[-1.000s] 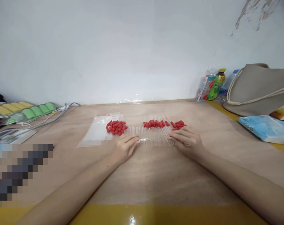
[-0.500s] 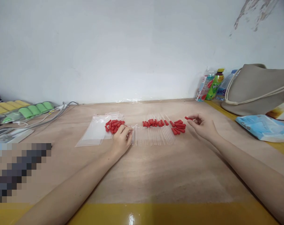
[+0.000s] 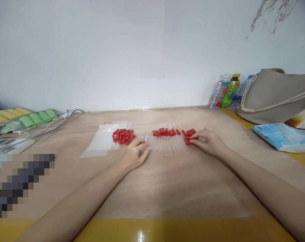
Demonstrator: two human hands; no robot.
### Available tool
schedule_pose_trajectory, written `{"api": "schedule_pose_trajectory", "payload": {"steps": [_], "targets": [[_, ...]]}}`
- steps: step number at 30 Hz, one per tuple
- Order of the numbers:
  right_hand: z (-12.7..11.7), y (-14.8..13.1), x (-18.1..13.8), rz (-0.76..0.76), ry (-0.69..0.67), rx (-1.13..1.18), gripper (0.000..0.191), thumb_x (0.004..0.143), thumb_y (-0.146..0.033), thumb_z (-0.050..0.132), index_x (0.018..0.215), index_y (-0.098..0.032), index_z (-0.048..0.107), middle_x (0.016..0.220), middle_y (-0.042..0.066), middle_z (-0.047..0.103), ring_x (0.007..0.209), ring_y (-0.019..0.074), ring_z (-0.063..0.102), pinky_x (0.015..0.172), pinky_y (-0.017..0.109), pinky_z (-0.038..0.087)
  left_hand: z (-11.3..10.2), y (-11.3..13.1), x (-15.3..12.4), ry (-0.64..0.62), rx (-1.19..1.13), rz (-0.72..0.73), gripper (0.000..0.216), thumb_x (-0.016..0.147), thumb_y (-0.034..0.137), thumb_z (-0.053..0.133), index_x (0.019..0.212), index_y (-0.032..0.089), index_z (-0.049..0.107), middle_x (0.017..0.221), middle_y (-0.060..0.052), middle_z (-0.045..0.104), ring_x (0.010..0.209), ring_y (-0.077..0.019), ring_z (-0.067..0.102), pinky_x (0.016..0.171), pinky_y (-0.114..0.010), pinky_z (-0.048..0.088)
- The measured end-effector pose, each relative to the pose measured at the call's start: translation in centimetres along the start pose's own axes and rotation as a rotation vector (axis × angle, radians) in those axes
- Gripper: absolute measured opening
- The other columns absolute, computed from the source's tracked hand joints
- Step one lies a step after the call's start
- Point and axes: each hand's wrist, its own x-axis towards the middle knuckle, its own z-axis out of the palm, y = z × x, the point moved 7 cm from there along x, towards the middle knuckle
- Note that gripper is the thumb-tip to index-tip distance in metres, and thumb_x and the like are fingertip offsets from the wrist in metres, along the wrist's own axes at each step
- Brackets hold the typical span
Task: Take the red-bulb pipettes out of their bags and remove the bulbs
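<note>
My left hand rests at the left end of a row of clear thin tubes, its fingers and thumb curled around tubes there. Exactly how many it grips is hidden. Just behind that hand, a pile of red rubber bulbs lies on clear plastic bags. More red bulbs line the far ends of the tubes. On the right, my right hand has its fingertips closed at a small group of red bulbs, pinching one that is partly covered by the fingers.
Bottles and a grey drawstring bag stand at the back right, with a blue-and-white packet in front. Cables and green and yellow rolls lie at the left. Behind is a wall.
My right hand has moved left and down from beside the red bulbs to among them. My left hand has shifted slightly right over the tubes, its fingers spreading a little.
</note>
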Motion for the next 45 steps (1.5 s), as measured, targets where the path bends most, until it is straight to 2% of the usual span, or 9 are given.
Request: {"api": "schedule_pose_trajectory", "payload": {"steps": [4,9,21,26,29,32,34,39,45], "targets": [[-0.7,-0.1,0.0,-0.010,0.100,-0.045,0.019,0.077,-0.037,0.057,0.078,-0.022,0.070,0.083,0.004,0.064,0.077,0.0171,0.056,0.073,0.032,0.044,-0.4,0.3,0.1,0.001,0.017,0.020,0.017,0.082,0.026,0.051,0.090,0.017,0.064,0.088,-0.006,0.060,0.080,-0.0170,0.055,0.074,-0.032,0.048],[-1.5,1.3,0.6,0.223,0.188,-0.071,0.022,0.078,-0.036,0.053,0.077,-0.021,0.069,0.077,0.004,0.063,0.073,0.0173,0.056,0.067,0.030,0.043,-1.1,0.2,0.0,0.016,0.063,-0.002,0.016,0.081,0.025,0.053,0.091,0.018,0.064,0.088,-0.006,0.061,0.083,-0.0189,0.052,0.078,-0.037,0.045],[3.1,3.1,6.5,0.740,-0.344,-0.377,0.025,0.061,-0.044,0.061,0.065,-0.020,0.068,0.082,0.009,0.065,0.087,0.0264,0.056,0.074,0.037,0.038,-1.4,-0.6,-0.2,0.043,0.134,-0.066,0.016,0.082,0.024,0.051,0.092,0.020,0.063,0.091,-0.005,0.061,0.091,-0.0205,0.052,0.081,-0.037,0.041],[3.5,3.4,7.3,0.825,-0.352,-0.342,0.015,0.058,-0.030,0.063,0.054,-0.016,0.063,0.068,0.011,0.063,0.082,0.0274,0.058,0.072,0.037,0.038,-2.0,-1.0,-0.3,0.096,0.135,-0.128,0.028,0.083,0.023,0.048,0.110,0.017,0.050,0.097,-0.007,0.060,0.095,-0.0222,0.051,0.085,-0.040,0.040],[2.6,2.6,7.5,0.826,-0.299,-0.290,0.023,0.070,-0.035,0.052,0.060,-0.017,0.064,0.065,0.009,0.063,0.077,0.0245,0.059,0.070,0.035,0.038,-2.2,-1.3,-0.4,0.125,0.111,-0.131,0.032,0.082,0.022,0.048,0.114,0.016,0.045,0.098,-0.008,0.059,0.098,-0.0226,0.051,0.087,-0.040,0.040],[1.6,0.1,6.9,0.691,-0.173,-0.203,0.029,0.081,-0.038,0.041,0.081,-0.020,0.063,0.076,0.004,0.065,0.077,0.0182,0.058,0.071,0.031,0.037,-2.2,-1.0,-0.3,0.128,0.117,-0.112,0.034,0.082,0.021,0.048,0.115,0.015,0.044,0.104,-0.010,0.056,0.102,-0.0231,0.049,0.090,-0.041,0.040],[0.9,-3.2,5.9,0.402,0.006,-0.110,0.023,0.081,-0.035,0.046,0.089,-0.019,0.060,0.080,0.003,0.066,0.075,0.0163,0.057,0.073,0.031,0.035,-2.2,-0.3,-0.2,0.132,0.138,-0.075,0.037,0.082,0.021,0.049,0.118,0.015,0.044,0.111,-0.011,0.053,0.107,-0.0241,0.047,0.093,-0.042,0.038],[2.0,-10.4,0.3,-0.251,0.117,-0.186,0.018,0.083,-0.023,0.051,0.098,-0.018,0.060,0.082,0.005,0.065,0.079,0.0172,0.052,0.078,0.034,0.030,-1.7,3.0,0.0,0.120,0.172,0.106,0.046,0.081,0.023,0.053,0.125,0.018,0.042,0.125,-0.013,0.046,0.117,-0.0263,0.042,0.098,-0.044,0.035],[2.8,-12.2,-1.2,-0.388,0.195,-0.124,0.010,0.083,-0.023,0.055,0.085,-0.020,0.063,0.072,0.001,0.063,0.072,0.0136,0.050,0.078,0.033,0.031,0.3,5.7,-0.1,-0.031,0.156,0.277,0.024,0.082,0.024,0.056,0.105,0.022,0.059,0.107,-0.005,0.062,0.103,-0.0205,0.053,0.095,-0.041,0.037]]}}
